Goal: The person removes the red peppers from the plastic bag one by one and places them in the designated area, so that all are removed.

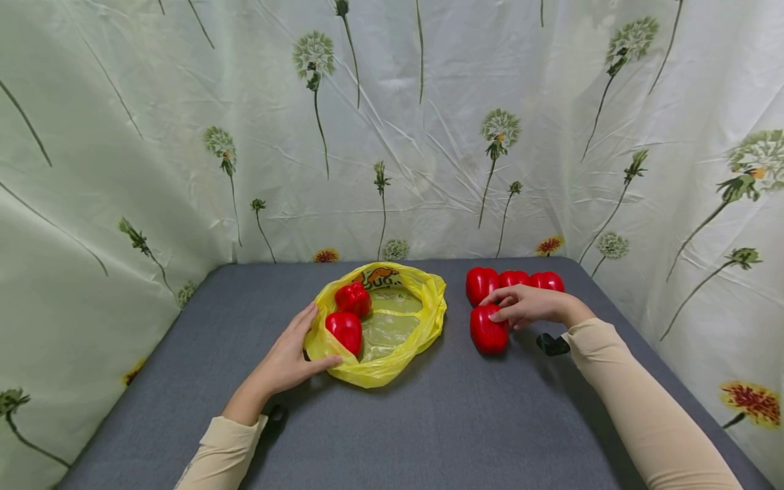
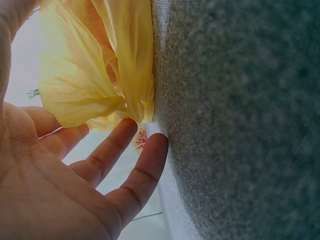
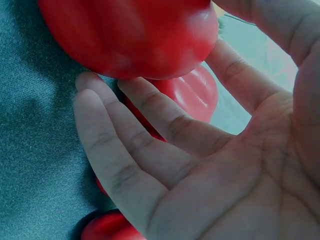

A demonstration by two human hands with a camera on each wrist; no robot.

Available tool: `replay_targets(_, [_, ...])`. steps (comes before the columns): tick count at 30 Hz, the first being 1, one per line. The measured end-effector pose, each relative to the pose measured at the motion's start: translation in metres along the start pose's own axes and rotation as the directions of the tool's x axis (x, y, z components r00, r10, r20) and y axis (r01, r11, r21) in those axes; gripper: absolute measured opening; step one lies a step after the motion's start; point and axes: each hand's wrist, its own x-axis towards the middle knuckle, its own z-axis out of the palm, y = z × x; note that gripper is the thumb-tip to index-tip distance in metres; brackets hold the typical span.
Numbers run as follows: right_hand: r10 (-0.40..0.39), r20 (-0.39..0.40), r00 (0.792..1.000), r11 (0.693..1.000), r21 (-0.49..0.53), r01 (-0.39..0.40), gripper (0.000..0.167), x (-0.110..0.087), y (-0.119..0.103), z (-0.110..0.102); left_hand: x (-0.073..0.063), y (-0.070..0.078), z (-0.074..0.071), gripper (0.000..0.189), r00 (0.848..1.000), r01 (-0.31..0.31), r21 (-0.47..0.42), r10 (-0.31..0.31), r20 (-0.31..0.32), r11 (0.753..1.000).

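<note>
A yellow plastic bag (image 1: pixel 436 306) stands on the grey table with its mouth spread wide. Inside, on its left side, sit two red bell peppers, one farther back (image 1: pixel 353 299) and one nearer (image 1: pixel 344 331). My left hand (image 1: pixel 288 361) rests against the bag's left side, thumb at the front rim and fingers spread along the outside; the left wrist view shows these fingers beside the yellow plastic (image 2: pixel 95 65). Over at the right, my right hand (image 1: pixel 528 304) holds a red bell pepper (image 1: pixel 488 333) between thumb and fingers. That pepper (image 3: pixel 130 35) fills the top of the right wrist view.
Behind the right hand, three more red bell peppers (image 1: pixel 481 282) stand in a row near the table's back edge. A floral curtain (image 1: pixel 404 136) hangs behind the table (image 1: pixel 392 435) and along both sides. Dark wrist-camera mounts show below both wrists.
</note>
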Motion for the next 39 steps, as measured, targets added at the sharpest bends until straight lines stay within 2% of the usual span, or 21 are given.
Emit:
replay_targets(6, [0.021,-0.013,1.000,0.999,-0.032,-0.021,0.056,0.000,-0.003,0.000,0.000,0.001,0.000,0.114,1.000,0.001,-0.004,-0.001,-0.001,1.000])
replay_targets(22, [-0.012,-0.036,0.999,0.990,-0.142,0.007,0.058,-0.004,-0.019,-0.009,0.001,0.001,-0.001,0.114,1.000,0.007,0.000,-0.007,0.007,1.000])
replay_targets(30, [-0.088,-0.076,0.993,0.977,-0.199,0.071,0.054,0.003,-0.045,-0.015,0.000,0.000,-0.002,0.113,1.000,0.009,-0.005,-0.009,0.008,1.000])
replay_targets(35, [-0.141,-0.087,0.986,0.969,-0.219,0.119,0.052,0.013,-0.067,-0.010,0.000,0.000,-0.001,0.113,1.000,0.011,-0.007,-0.011,0.008,1.000])
replay_targets(39, [-0.163,-0.066,0.984,0.961,-0.234,0.144,0.053,0.027,-0.084,-0.003,0.000,0.000,0.000,0.113,1.000,0.005,-0.007,-0.005,0.006,1.000])
